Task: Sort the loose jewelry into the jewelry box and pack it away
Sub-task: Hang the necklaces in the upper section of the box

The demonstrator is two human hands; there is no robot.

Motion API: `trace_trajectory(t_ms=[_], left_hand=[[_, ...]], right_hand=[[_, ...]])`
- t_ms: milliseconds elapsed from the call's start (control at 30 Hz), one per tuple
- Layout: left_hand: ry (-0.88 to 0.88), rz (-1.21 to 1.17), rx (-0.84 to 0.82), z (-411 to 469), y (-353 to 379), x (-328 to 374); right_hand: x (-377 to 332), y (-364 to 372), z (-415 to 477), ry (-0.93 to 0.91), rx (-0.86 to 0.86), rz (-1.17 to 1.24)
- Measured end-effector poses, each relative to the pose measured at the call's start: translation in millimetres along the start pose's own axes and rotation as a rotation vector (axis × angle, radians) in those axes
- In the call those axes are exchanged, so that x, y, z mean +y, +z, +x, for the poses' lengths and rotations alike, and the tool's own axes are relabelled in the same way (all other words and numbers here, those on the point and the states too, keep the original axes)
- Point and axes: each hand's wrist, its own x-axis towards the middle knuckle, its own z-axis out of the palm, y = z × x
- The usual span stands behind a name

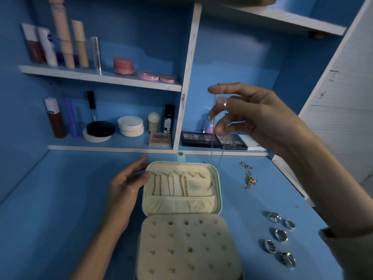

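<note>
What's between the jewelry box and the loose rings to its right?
Nothing: only bare blue desktop separates the jewelry box from the rings, per the head view.

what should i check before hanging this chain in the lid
1. Grip on chain: ok, right hand pinches it and it dangles free.
2. The box is open: ok.
3. The lid is steadied: ok, left hand has its fingers on the left edge.
4. Free hook: ok, the right ones look bare.
5. Tangles: cannot tell, too thin and blurred.
6. Table sorted: not ok, pile and five rings are left.
</note>
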Motion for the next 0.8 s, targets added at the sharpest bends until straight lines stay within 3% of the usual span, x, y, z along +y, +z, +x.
trace_trajectory(t_ms=[233, 600, 800], left_hand=[[0.0, 0.001, -0.003, 0.1, -0.5, 0.1], [-0.007, 0.004, -0.006, 0.0, -1.7, -0.2], [-0.008, -0.005, -0.007, 0.7, -1.4, 0.2]], right_hand=[[0.8, 12.0, 0.1, -0.001, 0.0, 0.103], [5.1, 30.5, -4.6, 0.051, -0.077, -0.161], [7.9, 28.6, -11.6, -0.011, 0.043, -0.109]])
